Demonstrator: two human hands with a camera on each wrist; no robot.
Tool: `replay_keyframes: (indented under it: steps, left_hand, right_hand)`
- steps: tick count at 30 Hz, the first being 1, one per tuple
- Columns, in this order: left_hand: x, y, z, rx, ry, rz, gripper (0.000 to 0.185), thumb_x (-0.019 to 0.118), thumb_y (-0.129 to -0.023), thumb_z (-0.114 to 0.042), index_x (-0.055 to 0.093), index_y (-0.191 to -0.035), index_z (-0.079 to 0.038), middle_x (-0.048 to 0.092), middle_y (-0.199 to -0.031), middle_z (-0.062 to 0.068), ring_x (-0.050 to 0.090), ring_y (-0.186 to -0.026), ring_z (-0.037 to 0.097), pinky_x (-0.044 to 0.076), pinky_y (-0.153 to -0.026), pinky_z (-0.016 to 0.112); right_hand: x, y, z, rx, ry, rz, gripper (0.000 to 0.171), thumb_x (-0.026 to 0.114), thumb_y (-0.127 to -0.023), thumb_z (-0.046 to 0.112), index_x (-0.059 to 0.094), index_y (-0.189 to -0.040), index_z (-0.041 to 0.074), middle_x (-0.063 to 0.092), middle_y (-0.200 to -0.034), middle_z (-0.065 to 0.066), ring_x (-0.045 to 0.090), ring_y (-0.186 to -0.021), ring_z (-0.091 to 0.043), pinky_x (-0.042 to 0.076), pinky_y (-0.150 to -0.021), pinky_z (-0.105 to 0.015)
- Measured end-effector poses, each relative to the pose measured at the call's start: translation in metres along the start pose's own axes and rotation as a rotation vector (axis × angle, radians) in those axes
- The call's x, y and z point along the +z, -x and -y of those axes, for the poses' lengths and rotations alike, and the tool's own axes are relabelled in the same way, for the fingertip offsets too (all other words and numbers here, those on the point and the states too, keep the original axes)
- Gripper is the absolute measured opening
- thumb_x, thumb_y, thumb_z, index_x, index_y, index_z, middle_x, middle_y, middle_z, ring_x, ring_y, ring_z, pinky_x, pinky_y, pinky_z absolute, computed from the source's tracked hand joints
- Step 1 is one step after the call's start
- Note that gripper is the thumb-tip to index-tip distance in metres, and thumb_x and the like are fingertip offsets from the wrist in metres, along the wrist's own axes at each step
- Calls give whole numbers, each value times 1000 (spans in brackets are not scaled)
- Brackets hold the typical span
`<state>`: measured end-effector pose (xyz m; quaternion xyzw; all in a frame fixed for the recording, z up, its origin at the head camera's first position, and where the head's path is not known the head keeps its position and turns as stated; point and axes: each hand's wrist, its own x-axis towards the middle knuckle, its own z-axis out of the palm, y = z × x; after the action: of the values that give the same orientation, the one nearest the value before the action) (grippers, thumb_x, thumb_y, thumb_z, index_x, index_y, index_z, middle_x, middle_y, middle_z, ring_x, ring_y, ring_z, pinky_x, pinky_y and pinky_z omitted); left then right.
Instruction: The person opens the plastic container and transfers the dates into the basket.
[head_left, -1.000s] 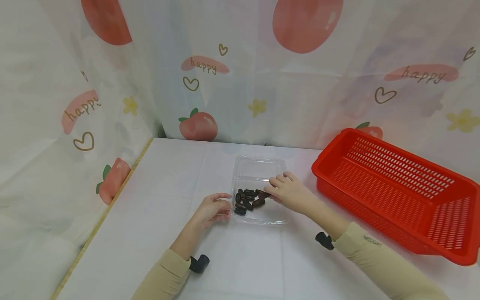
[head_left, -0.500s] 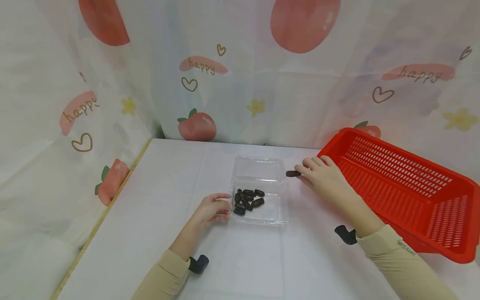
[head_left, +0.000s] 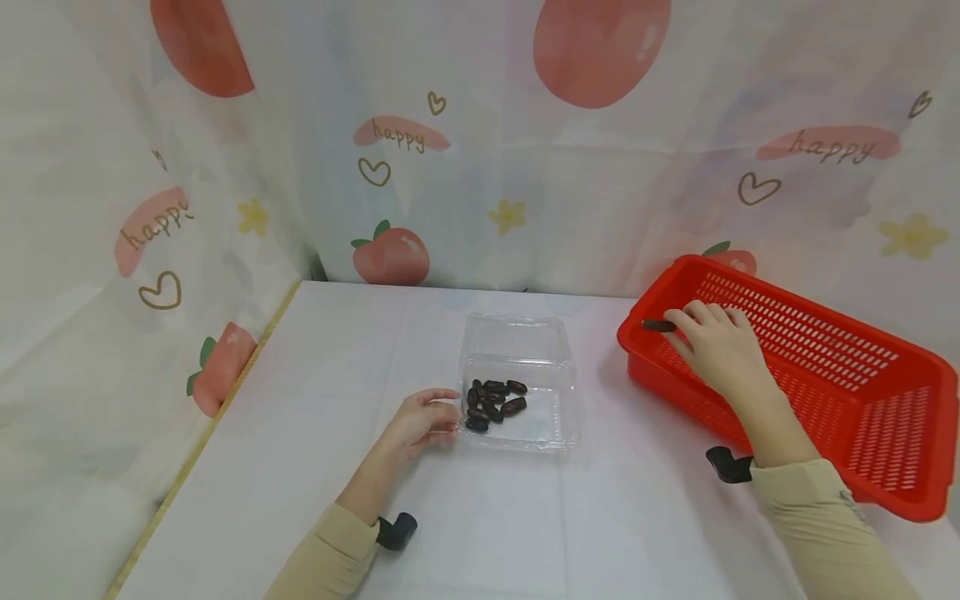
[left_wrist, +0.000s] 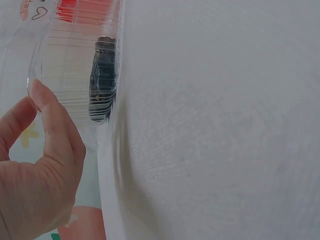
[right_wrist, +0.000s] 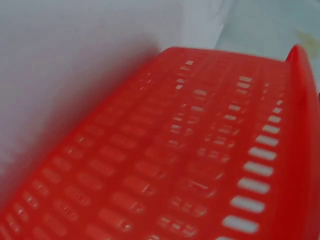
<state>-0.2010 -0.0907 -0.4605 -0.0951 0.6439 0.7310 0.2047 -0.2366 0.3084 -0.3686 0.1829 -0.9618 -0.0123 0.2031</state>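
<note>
A dark brown, oblong date (head_left: 658,326) is pinched between the thumb and fingers of my right hand (head_left: 723,346), above the left end of the red basket (head_left: 637,350). On the table, a clear plastic clamshell box (head_left: 543,417) lies with its lid folded back, away from me. Several more dates (head_left: 513,407) are bunched in its left half. My left hand (head_left: 420,421) is at the box's left side; in the left wrist view its fingertips (left_wrist: 36,87) pinch the rim. One date (left_wrist: 102,80) shows through the ribbed wall there. The right wrist view shows only the basket's outer wall, not the hand.
The red slotted basket takes up the table's right side, set at an angle. A printed curtain (head_left: 480,183) hangs behind and to the left. The table (head_left: 345,358) has a yellowish left edge (head_left: 202,446).
My right hand has lifted a date out of the box and carried it right, over the basket's left end. My left hand has stayed at the box's side.
</note>
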Motion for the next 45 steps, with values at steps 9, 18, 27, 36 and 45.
replay_keyframes:
  steps: [9,18,27,36,45]
  left_hand:
    - [-1,2,1,20,-15,1,39,60,-82,0,52,-120,2,61,-81,5,60,-66,13,54,-59,24]
    - [-1,2,0,14,-10,-7,38,60,-82,1,54,-119,1,61,-81,5,60,-66,13,54,-60,24]
    - [-1,0,2,12,-12,-4,38,60,-82,0,53,-120,1,61,-80,4,60,-66,13,54,-60,25]
    - [0,1,1,9,-15,-5,39,61,-82,0,53,-119,1,61,-82,5,60,-67,13,55,-61,25]
    - [0,1,0,3,-13,0,39,61,-82,0,52,-121,2,62,-82,5,59,-67,13,55,-62,26]
  right_hand:
    - [9,9,-24,83,7,121,42,68,-80,13,51,-118,8,49,-104,-20,45,-100,-40,34,-87,-60]
    - [16,11,-34,64,44,186,36,66,-82,15,50,-114,7,48,-95,-18,46,-91,-37,36,-80,-58]
    - [32,7,-39,66,37,307,30,66,-82,16,48,-104,9,47,-93,-17,46,-90,-38,38,-78,-57]
    - [39,6,-43,70,3,366,26,64,-84,16,50,-105,9,48,-96,-18,45,-94,-41,36,-83,-61]
    - [40,4,-43,94,-40,425,36,61,-86,16,49,-118,6,47,-110,-26,41,-105,-47,30,-90,-65]
